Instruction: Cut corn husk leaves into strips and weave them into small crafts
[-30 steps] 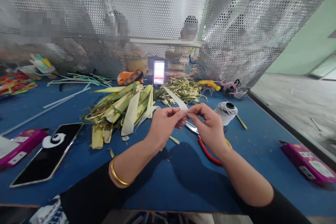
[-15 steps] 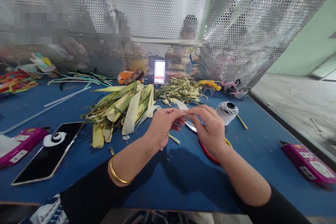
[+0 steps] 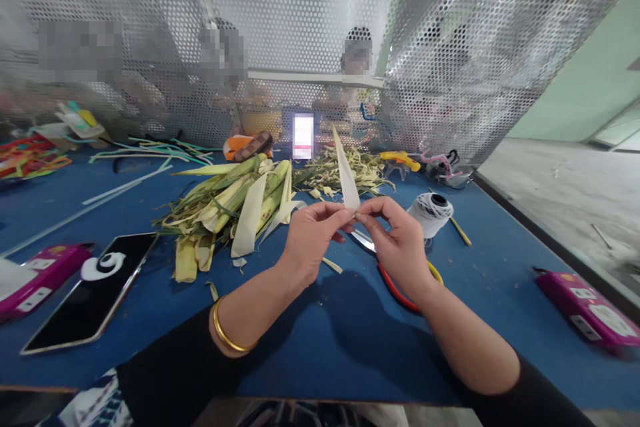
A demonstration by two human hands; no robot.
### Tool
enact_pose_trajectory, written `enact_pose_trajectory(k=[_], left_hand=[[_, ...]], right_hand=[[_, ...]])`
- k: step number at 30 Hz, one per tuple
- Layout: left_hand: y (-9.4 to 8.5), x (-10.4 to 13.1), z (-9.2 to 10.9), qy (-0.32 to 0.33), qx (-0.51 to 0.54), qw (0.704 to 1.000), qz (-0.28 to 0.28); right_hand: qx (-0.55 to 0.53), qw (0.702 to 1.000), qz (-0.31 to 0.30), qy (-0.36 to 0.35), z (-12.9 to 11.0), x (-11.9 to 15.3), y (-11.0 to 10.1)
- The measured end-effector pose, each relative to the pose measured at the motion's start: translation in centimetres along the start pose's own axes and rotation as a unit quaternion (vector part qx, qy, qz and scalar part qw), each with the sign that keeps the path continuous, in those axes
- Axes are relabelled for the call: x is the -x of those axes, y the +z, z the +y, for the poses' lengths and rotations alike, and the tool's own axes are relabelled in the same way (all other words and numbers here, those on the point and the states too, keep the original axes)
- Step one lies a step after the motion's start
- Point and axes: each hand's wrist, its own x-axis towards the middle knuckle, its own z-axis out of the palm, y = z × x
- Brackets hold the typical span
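So both hands are nearly closed, meeting mid-frame: the left hand (image 3: 311, 237) pinches the base of a pale strip (image 3: 346, 177) between thumb and forefinger, and the right hand (image 3: 397, 237) pinches right beside it, fingertips about touching. The strip sticks up from there, narrowing to a point just above center. The bit actually being pinched is covered by the fingers, so can't tell if it's folded or twisted. The scissors (image 3: 389, 281) are partly hidden under the right hand, just a blade and pieces of the red and yellow handles peeking out. A purple box (image 3: 45, 273) gets cut off at the left edge, and behind the mesh (image 3: 305, 20) up top, the people are too hazy to make out.
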Motion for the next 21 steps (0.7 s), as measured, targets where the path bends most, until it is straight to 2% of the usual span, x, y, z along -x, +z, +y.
enact_pose_trajectory(k=[7,12,21], left_hand=[[0.05,0.15,0.08,0.016,-0.028,0.999,0.001],[0.0,0.06,-0.08,0.008,-0.022,1.0,-0.01],[-0.15,-0.35,-0.19,-0.032,-0.002,0.999,-0.015]], right_hand=[[-0.018,0.999,0.024,0.037,-0.26,0.0,0.18],[-0.013,0.999,0.032,0.025,-0.27,-0.04,0.14],[-0.016,1.0,0.004,0.004,-0.07,-0.02,0.15]])
